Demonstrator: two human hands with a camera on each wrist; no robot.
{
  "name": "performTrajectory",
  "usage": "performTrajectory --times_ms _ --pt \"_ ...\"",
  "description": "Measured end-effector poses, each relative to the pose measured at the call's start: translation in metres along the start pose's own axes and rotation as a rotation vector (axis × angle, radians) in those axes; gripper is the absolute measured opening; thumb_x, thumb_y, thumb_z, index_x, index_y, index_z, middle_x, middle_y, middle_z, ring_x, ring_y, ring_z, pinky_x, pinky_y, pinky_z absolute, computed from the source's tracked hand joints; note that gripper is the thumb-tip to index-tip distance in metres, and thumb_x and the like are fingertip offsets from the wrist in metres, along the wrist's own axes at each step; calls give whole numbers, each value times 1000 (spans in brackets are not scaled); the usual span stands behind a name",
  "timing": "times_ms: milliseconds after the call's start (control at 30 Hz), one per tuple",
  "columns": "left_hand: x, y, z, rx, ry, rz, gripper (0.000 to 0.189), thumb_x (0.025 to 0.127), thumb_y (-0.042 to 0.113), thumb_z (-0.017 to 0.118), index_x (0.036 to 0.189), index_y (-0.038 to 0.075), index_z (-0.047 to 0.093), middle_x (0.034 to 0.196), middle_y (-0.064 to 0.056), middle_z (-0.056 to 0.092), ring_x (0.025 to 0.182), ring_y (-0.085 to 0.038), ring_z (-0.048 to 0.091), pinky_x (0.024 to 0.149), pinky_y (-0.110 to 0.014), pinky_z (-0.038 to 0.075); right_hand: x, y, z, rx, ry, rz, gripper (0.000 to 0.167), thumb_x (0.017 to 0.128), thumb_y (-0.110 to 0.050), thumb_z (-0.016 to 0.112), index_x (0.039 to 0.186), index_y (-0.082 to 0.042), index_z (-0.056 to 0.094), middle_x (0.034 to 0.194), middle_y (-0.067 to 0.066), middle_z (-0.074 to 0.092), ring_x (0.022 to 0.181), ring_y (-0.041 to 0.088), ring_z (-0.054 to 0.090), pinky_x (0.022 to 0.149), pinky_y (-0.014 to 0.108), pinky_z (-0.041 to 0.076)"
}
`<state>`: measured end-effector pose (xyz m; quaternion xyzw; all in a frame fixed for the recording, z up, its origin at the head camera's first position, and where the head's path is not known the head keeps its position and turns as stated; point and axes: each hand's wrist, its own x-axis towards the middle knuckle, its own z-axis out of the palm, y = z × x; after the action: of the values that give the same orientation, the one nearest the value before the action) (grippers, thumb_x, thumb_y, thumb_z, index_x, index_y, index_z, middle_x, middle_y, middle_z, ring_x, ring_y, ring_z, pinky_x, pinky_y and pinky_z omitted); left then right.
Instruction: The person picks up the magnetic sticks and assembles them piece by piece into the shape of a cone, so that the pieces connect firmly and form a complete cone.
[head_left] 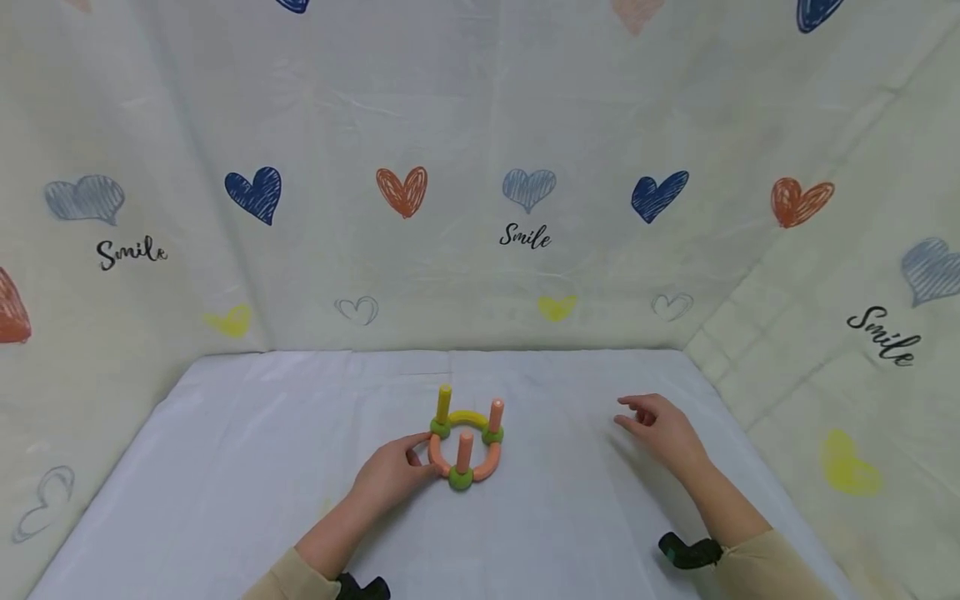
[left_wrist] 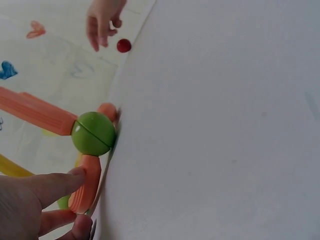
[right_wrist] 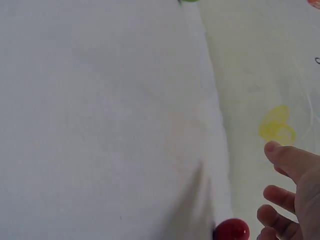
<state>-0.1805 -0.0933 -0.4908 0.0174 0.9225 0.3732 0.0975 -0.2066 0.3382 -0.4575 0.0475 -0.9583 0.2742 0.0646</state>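
Slightly left of the table's middle, in the head view, stands a toy ring of curved pieces, pink [head_left: 491, 462] and yellow [head_left: 469, 417], joined by green balls [head_left: 461, 478]. A yellow rod [head_left: 444, 404] and two pink rods [head_left: 465, 452] rise from these balls. My left hand [head_left: 393, 473] pinches the ring's near-left pink curved piece [left_wrist: 88, 182] between thumb and fingers. To the right, my right hand [head_left: 663, 429] hovers with loosely curved fingers and nothing in its grasp. A red ball [right_wrist: 233, 230] appears beside it in both wrist views; the head view does not show it.
A white cloth [head_left: 247, 450] covers the table. Behind it and at both sides hang pale sheets [head_left: 450, 275] printed with hearts and "Smile". Black bands [head_left: 688, 552] sit at both wrists.
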Motion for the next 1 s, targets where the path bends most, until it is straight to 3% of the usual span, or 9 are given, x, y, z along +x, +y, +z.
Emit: performTrajectory --times_ms 233,433,633,1000 --pt "1 -2 1 5 12 29 66 79 45 81 137 20 61 70 4 56 61 -13 50 57 -30 38 0 29 -17 -87 -13 -8 42 92 -30 72 128 -7 65 118 14 60 87 23 50 66 33 43" --pt "-2 -2 -2 7 14 17 66 79 44 82 137 20 61 71 4 57 61 -14 50 57 -30 38 8 45 -21 -136 -87 -7 47 92 -32 71 132 -9 62 130 19 55 98 31 52 76 43 48" --pt "-3 -1 -3 7 9 24 65 80 41 81 138 20 60 71 4 56 62 -14 50 57 -30 38 12 54 -19 -147 -134 -32 48 90 -27 74 132 -7 62 129 21 56 101 38 58 82 54 51" --pt "-1 -2 -3 21 8 13 66 80 43 81 138 19 61 72 4 56 63 -14 49 57 -30 37 22 57 -14 -198 -181 3 51 88 -27 76 132 -6 62 118 19 62 95 30 58 78 49 52"
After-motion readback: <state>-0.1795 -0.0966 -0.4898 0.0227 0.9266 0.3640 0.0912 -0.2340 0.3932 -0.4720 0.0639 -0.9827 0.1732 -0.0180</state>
